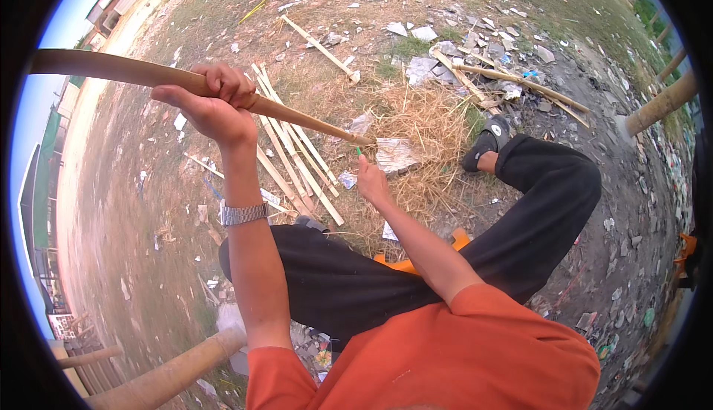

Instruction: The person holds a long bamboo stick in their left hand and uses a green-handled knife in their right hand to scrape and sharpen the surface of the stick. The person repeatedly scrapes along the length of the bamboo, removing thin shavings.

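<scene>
The left hand (223, 105) is clenched around a long bamboo strip (141, 73), which slopes down to just beside a pale slab (396, 155) on the ground (126, 202); the right hand (371, 182) grasps a small green thing (359, 151), mostly hidden. Several narrow strips (284, 181) lying nearby look finished to me, while the held one seems left to work.
</scene>
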The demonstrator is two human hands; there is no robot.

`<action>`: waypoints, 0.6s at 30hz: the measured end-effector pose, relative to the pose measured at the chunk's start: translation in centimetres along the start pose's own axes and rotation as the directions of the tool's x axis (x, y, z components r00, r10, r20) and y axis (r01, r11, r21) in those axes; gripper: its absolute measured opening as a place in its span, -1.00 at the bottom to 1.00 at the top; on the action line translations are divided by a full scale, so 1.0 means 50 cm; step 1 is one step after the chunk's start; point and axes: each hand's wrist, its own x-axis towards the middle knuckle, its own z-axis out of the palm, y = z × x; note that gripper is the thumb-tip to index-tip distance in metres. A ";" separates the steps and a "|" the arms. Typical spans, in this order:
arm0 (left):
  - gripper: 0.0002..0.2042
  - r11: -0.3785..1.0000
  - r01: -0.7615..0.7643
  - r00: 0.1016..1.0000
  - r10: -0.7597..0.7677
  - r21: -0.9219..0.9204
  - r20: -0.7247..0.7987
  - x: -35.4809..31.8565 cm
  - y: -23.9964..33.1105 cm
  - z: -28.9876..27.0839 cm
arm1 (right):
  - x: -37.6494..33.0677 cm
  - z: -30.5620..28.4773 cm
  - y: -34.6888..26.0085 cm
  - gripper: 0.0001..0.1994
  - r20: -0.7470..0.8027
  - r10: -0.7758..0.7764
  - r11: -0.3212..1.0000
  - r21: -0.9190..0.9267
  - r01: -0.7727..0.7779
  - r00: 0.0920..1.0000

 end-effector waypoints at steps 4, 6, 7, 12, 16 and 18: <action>-0.29 1.000 -0.018 1.000 0.017 -0.010 -0.009 -0.002 0.005 0.005 | 0.015 -0.012 0.010 -0.28 0.014 0.148 0.983 -0.112 -0.146 0.989; -0.30 1.000 -0.029 0.996 0.029 -0.002 0.082 0.000 0.004 0.005 | 0.026 -0.010 0.018 -0.27 0.044 0.109 0.993 -0.041 -0.107 0.993; -0.30 1.000 -0.008 0.996 0.009 -0.016 0.085 0.001 0.003 0.006 | 0.032 -0.007 0.021 -0.26 0.052 -0.012 1.000 0.012 0.011 0.999; -0.30 0.999 0.004 0.979 0.003 -0.035 0.205 0.001 0.004 0.003 | 0.035 -0.007 0.016 -0.27 0.038 0.106 0.992 -0.071 -0.104 0.994; -0.30 0.997 0.031 0.976 -0.014 -0.071 0.218 0.004 0.002 0.006 | 0.006 -0.051 -0.082 -0.33 0.012 0.039 0.999 0.012 -0.039 0.999; -0.29 0.997 0.028 0.977 -0.013 -0.068 0.212 0.006 0.001 0.009 | -0.030 -0.089 -0.169 -0.36 0.096 -0.078 0.965 0.258 0.051 0.992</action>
